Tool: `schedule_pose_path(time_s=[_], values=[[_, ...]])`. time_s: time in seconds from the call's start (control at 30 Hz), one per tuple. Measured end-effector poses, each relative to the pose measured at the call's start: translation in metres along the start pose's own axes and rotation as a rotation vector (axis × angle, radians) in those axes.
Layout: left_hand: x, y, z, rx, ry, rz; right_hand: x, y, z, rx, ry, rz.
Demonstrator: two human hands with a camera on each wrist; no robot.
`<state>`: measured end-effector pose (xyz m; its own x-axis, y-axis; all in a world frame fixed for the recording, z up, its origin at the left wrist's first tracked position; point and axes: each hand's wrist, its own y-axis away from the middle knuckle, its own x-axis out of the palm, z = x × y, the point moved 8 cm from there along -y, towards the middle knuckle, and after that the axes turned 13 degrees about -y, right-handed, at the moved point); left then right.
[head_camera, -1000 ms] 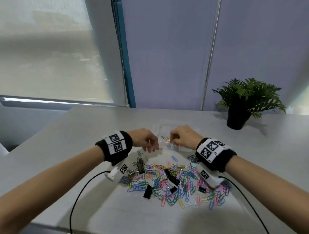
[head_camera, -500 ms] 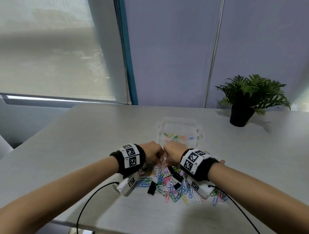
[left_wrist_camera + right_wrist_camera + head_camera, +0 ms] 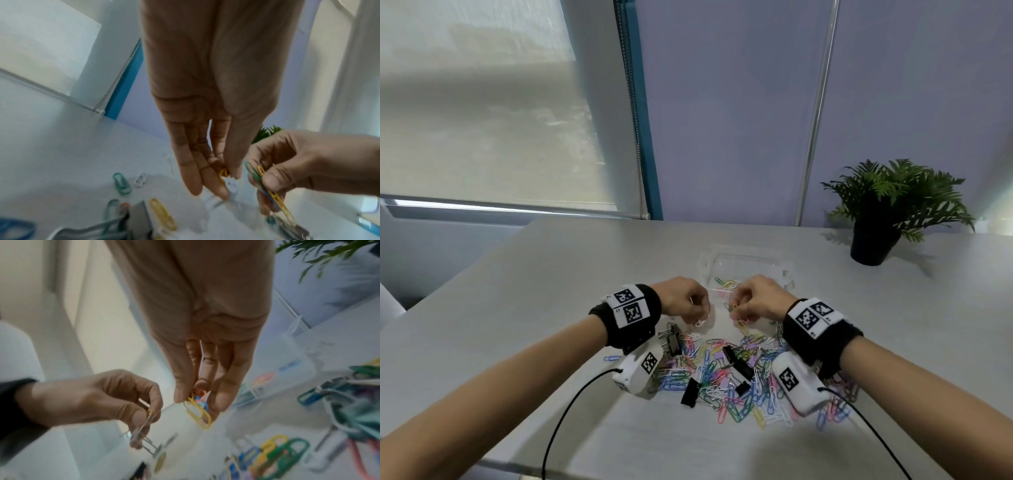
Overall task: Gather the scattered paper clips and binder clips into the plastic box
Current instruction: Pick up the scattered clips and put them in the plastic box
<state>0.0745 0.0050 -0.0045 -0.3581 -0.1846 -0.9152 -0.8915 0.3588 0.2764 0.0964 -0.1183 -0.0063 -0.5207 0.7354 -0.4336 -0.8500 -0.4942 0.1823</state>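
My table is a matt, pale grey surface with a faint grain. The plastic box at 12 o'clock is clear and glossy. The paper clips look smooth, in coloured coating, some white. The binder clips are matt black with bright wire handles. My wristbands are black knitted cloth. The plant pot at 2 o'clock is matt black.

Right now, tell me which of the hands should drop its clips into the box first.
Right. The right hand pinches several paper clips and hovers at the plastic box's near edge; the left hand holds fewer and sits a little left of the box.
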Motion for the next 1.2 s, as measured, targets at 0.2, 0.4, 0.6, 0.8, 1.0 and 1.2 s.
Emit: schedule_pose_path(time_s=[0.2, 0.4, 0.6, 0.8, 1.0, 1.2], values=[[-0.032, -0.014, 0.002, 0.019, 0.328, -0.113, -0.031, 0.009, -0.002, 0.022, -0.330, -0.011], [-0.069, -0.052, 0.002, -0.072, 0.303, -0.294, -0.067, 0.001, 0.004, -0.002, -0.395, -0.150], [-0.057, -0.052, -0.002, -0.101, 0.174, -0.142, -0.083, -0.029, 0.015, -0.050, -0.177, -0.264], [-0.053, -0.005, 0.016, -0.023, 0.082, -0.063, -0.067, -0.044, 0.020, -0.071, 0.125, -0.277], [-0.025, 0.025, 0.041, -0.039, -0.107, -0.037, -0.018, -0.037, 0.047, -0.159, 0.592, -0.199], [-0.006, 0.021, 0.061, -0.180, -0.324, 0.022, 0.074, -0.022, 0.047, -0.187, 0.722, 0.240]])
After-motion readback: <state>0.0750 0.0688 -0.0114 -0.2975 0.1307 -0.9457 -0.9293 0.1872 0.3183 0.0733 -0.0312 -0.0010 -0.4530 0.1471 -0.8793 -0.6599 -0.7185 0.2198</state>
